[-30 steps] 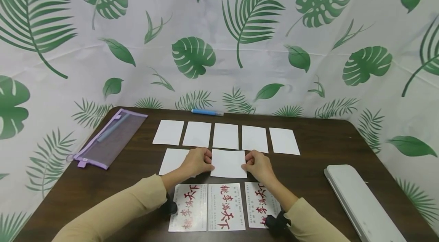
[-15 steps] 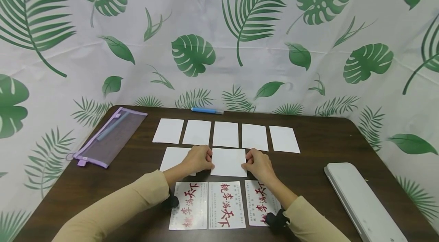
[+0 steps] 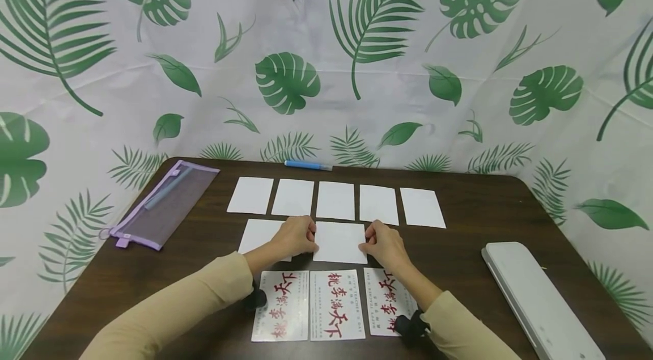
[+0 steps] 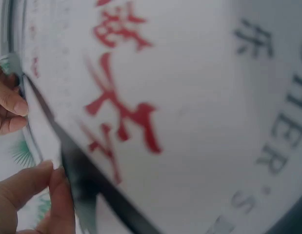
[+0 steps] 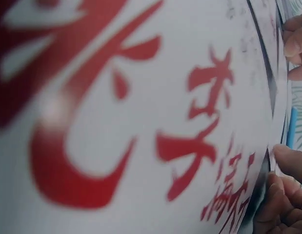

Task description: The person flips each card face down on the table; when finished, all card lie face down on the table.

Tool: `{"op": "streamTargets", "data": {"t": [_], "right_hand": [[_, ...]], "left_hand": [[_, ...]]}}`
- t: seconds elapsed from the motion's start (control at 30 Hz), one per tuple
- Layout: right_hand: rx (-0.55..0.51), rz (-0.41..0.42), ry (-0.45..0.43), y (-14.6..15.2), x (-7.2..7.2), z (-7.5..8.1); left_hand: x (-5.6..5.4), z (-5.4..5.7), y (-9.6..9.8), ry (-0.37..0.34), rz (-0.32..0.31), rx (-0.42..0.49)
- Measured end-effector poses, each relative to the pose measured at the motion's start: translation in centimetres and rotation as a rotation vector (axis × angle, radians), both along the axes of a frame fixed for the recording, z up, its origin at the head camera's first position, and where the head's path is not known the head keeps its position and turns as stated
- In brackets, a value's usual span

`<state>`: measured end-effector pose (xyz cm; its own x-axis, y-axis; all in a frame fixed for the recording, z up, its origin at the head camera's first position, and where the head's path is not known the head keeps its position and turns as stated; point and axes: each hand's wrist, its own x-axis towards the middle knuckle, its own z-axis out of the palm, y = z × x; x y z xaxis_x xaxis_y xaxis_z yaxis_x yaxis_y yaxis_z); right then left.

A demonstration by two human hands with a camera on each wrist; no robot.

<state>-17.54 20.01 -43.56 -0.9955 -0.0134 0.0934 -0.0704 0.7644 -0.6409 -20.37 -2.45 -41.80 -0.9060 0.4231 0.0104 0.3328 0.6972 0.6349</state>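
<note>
A blank white card (image 3: 340,242) lies at the middle of the table, between both hands. My left hand (image 3: 292,236) pinches its left edge between thumb and fingers, and my right hand (image 3: 386,245) pinches the right edge. A second white card (image 3: 255,235) is partly covered by the left hand. Nearer to me lie three cards with red and black lettering: a left one (image 3: 280,314), a middle one (image 3: 336,306) and a right one (image 3: 382,295), partly hidden by the right wrist. Lettering fills most of both wrist views, with thumb and fingertips (image 4: 53,168) at the side.
Several blank white cards (image 3: 335,201) form a row farther back. A blue pen (image 3: 308,165) lies behind them. At the left is a purple-edged mesh pouch (image 3: 168,207) with a pen inside; a long white device (image 3: 541,303) stands at the right. A leaf-patterned cloth (image 3: 326,37) hangs behind the table.
The card between the hands, slightly bowed along its far edge a second ago, now looks flatter. Both hands keep their places at its edges.
</note>
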Motion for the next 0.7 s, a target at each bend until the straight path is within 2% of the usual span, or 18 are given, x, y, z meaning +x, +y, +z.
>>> {"op": "streamTargets", "data": {"t": [0.13, 0.23, 0.37, 0.5, 0.7], "right_hand": [[-0.116, 0.014, 0.069, -1.0, 0.2, 0.9], [-0.228, 0.065, 0.115, -2.4, 0.7, 2.1], [-0.272, 0.164, 0.051, -4.7, 2.1, 2.4], [-0.257, 0.259, -0.011, -6.5, 3.2, 1.3], [-0.202, 0.365, -0.003, -8.3, 3.8, 0.2]], "left_hand": [[0.4, 1.0, -1.4, -0.073, -0.028, 0.063], [0.9, 2.0, -3.0, -0.138, -0.058, 0.110], [2.3, 2.6, -5.3, -0.194, -0.092, 0.097], [3.8, 2.4, -7.4, -0.172, -0.094, 0.052], [5.2, 1.5, -9.6, -0.121, -0.054, 0.004]]}}
